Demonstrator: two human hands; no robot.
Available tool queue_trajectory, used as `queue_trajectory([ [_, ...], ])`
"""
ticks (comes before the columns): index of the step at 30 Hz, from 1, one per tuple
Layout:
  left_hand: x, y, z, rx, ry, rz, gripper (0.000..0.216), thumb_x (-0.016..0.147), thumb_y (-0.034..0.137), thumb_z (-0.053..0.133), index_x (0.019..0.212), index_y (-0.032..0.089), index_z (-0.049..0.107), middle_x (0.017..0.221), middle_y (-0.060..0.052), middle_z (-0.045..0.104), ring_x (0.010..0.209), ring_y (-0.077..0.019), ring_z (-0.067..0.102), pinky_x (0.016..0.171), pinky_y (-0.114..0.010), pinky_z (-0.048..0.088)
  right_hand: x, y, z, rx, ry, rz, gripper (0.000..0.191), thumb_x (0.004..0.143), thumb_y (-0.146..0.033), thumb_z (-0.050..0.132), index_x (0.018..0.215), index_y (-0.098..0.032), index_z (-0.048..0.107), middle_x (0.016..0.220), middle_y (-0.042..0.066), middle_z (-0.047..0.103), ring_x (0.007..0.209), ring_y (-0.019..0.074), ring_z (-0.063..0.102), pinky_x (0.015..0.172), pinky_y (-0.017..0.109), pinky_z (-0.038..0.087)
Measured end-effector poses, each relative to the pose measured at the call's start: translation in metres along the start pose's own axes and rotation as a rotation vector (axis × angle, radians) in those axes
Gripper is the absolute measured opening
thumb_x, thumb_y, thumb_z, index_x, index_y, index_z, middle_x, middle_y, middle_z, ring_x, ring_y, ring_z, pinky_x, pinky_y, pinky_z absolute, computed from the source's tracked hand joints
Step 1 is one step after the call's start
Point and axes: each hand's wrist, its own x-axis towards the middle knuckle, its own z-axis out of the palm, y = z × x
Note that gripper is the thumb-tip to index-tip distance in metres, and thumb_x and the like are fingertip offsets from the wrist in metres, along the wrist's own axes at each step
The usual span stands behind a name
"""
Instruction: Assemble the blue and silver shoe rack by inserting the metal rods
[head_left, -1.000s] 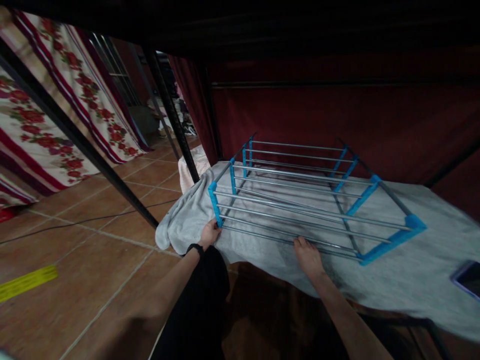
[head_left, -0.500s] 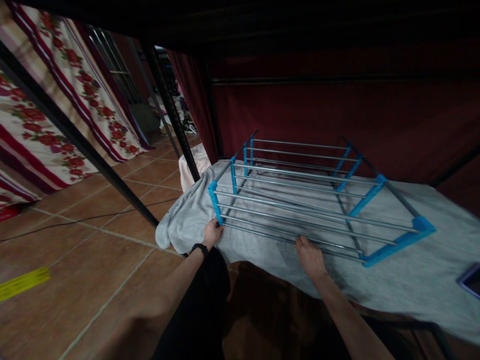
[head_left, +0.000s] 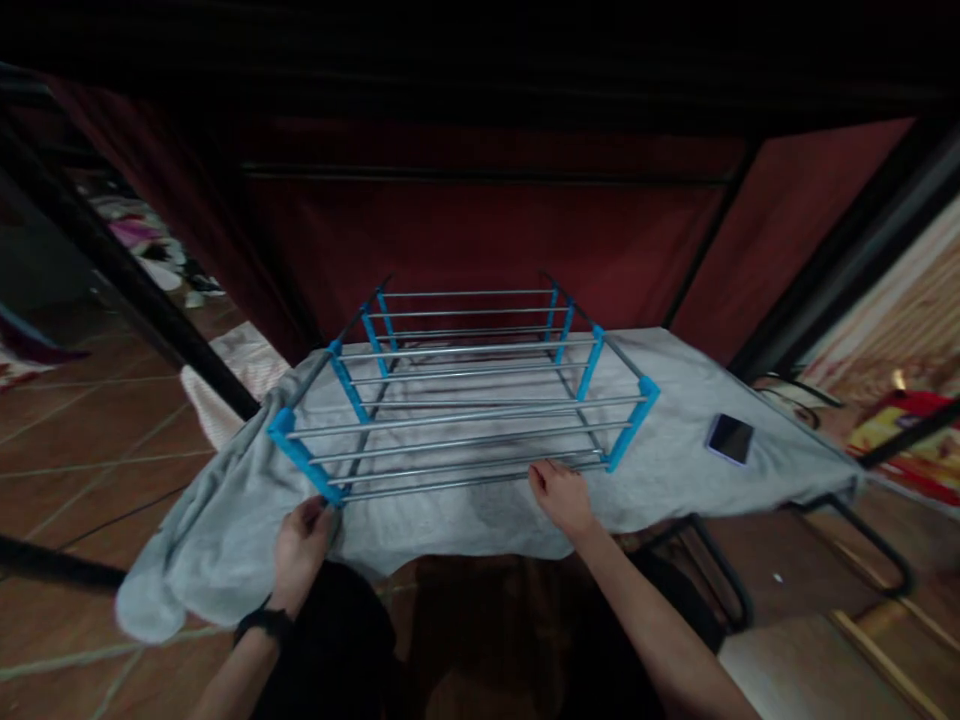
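Observation:
A shoe rack of thin metal rods [head_left: 465, 415] with blue plastic side brackets [head_left: 307, 458] lies on a grey blanket [head_left: 450, 525]. My left hand [head_left: 301, 545], with a dark band on its wrist, has its fingers closed at the lower end of the front left bracket. Curled over the lowest front rods, my right hand [head_left: 562, 495] sits left of the front right bracket [head_left: 634, 425]. Its fingertips are partly hidden behind the rods.
On the blanket to the right lies a phone [head_left: 730, 439]. Dark metal frame posts [head_left: 161, 300] rise at the left, and a dark red curtain [head_left: 465, 235] hangs behind the rack. A chair with a black metal frame [head_left: 724, 575] stands at lower right.
My view has swung right, bringing the whole phone and the chair into sight while the flowered cloth has mostly left it. Both hands stay at the rack's front side.

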Motion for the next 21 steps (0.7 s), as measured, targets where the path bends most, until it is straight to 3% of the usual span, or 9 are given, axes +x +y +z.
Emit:
queue_trajectory([
  [2,-0.019,0.009,0.003,0.062,0.049,0.18,0.032,0.084,0.039,0.046,0.103,0.016,0.06,0.102,-0.013,0.065,0.098,-0.0289,0.061,0.089,-0.048,0.05,-0.001,0.027,-0.015,0.167,0.207,0.177,0.029,0.094,-0.034,0.038,0.087,-0.021,0.063,0.08,0.004,0.066,0.074,0.0174,0.061,0.071,0.027,0.042],
  [5,-0.047,0.047,0.024,0.094,-0.15,0.612,0.028,0.092,0.033,0.044,0.113,0.022,0.059,0.112,-0.009,0.063,0.108,-0.0247,0.058,0.097,-0.044,0.046,0.001,0.076,-0.032,0.386,0.522,0.509,0.032,0.089,-0.038,0.036,0.094,-0.018,0.061,0.091,0.008,0.066,0.086,0.0204,0.06,0.078,0.031,0.044],
  [7,-0.057,0.085,0.049,0.131,-0.29,0.79,0.032,0.095,0.028,0.043,0.123,0.024,0.055,0.121,-0.008,0.061,0.115,-0.0222,0.054,0.102,-0.041,0.043,0.002,0.103,-0.037,0.436,0.601,0.702,0.034,0.083,-0.035,0.04,0.103,-0.015,0.058,0.103,0.012,0.064,0.096,0.0226,0.058,0.083,0.034,0.045],
  [9,-0.059,0.126,0.079,0.18,-0.363,0.863,0.036,0.096,0.027,0.04,0.13,0.024,0.051,0.128,-0.009,0.059,0.12,-0.0227,0.052,0.105,-0.042,0.04,0.001,0.119,-0.034,0.456,0.558,0.787,0.037,0.076,-0.031,0.043,0.106,-0.014,0.057,0.105,0.012,0.064,0.097,0.0231,0.058,0.082,0.033,0.046],
  [13,-0.048,0.189,0.136,0.278,-0.529,0.851,0.04,0.094,0.02,0.039,0.132,0.018,0.052,0.131,-0.012,0.058,0.121,-0.0244,0.053,0.105,-0.042,0.038,0.0,0.125,-0.02,0.505,0.378,0.767,0.028,0.069,-0.023,0.044,0.09,-0.017,0.061,0.079,0.005,0.066,0.078,0.0196,0.061,0.068,0.027,0.047],
  [16,-0.044,0.218,0.167,0.303,-0.641,0.876,0.042,0.092,0.016,0.041,0.132,0.02,0.053,0.131,-0.01,0.06,0.121,-0.0233,0.054,0.106,-0.041,0.038,0.002,0.123,-0.013,0.483,0.3,0.748,0.022,0.069,-0.02,0.046,0.084,-0.018,0.062,0.073,0.003,0.065,0.071,0.0186,0.06,0.064,0.026,0.045],
  [21,-0.044,0.252,0.202,0.311,-0.716,0.928,0.047,0.088,0.014,0.048,0.134,0.021,0.052,0.126,-0.009,0.064,0.114,-0.0214,0.06,0.1,-0.033,0.043,0.007,0.124,-0.013,0.377,0.264,0.767,0.019,0.074,-0.024,0.051,0.089,-0.017,0.061,0.077,0.007,0.065,0.073,0.02,0.061,0.065,0.028,0.043],
])
